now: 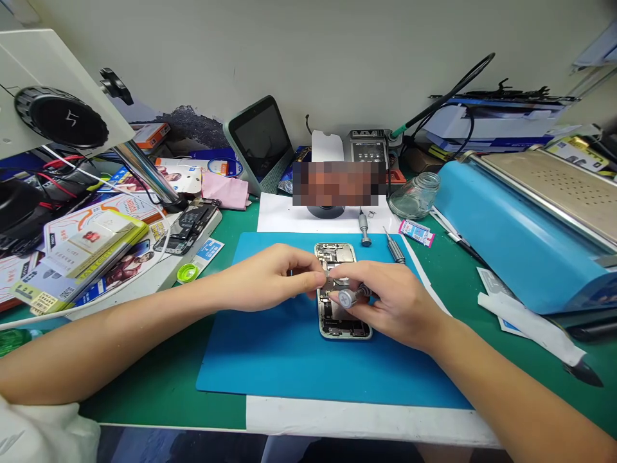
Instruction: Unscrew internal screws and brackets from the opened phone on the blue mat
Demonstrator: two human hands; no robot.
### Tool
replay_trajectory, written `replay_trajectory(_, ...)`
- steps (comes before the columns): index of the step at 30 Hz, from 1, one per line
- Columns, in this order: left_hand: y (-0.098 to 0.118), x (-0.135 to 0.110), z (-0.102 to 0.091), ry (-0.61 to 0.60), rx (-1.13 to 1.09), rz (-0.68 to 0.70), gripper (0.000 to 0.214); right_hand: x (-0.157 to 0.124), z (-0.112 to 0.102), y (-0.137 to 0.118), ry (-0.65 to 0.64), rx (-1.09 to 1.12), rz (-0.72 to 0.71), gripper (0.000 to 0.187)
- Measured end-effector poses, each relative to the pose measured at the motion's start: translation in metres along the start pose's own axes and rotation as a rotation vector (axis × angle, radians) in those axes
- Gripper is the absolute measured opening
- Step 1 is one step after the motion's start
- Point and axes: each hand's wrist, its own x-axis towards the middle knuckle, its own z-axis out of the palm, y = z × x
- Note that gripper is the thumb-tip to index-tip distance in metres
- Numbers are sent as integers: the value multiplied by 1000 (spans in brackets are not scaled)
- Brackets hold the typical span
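An opened phone (343,256) lies face down on a blue mat (270,360), its circuit boards exposed. My right hand (390,305) is closed round a small grey screwdriver (348,297), whose round cap points toward me above the phone's middle. My left hand (274,276) comes in from the left with thumb and fingers pinched together right beside the screwdriver's tip, over the phone. What the pinch holds is too small to make out.
Two more screwdrivers (365,230) (395,249) lie behind the phone, near a glass jar (415,196). A blue-sided machine (520,231) fills the right. Left are boxes (81,251), another dismantled phone (190,225) and a microscope arm (62,96). A small screen (260,143) stands at the back.
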Motion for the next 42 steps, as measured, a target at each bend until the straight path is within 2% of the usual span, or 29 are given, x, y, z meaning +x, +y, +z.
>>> replay_trajectory(12,1,0,0,-17,-33,-33,29,1,-3,0,-37,-18,-17,41)
replay_trajectory(17,1,1,0,-20,-40,-43,30,0,-2,1,-10,-13,-21,36)
replay_trajectory(33,-2,0,-1,-35,37,-26,33,-1,-3,1,-54,-14,15,23)
replay_trajectory(37,-5,1,-2,-13,147,-26,39,-1,-9,-1,-127,-37,25,24)
replay_trajectory(42,-9,3,0,66,404,16,28,2,-21,-4,-391,-87,214,22)
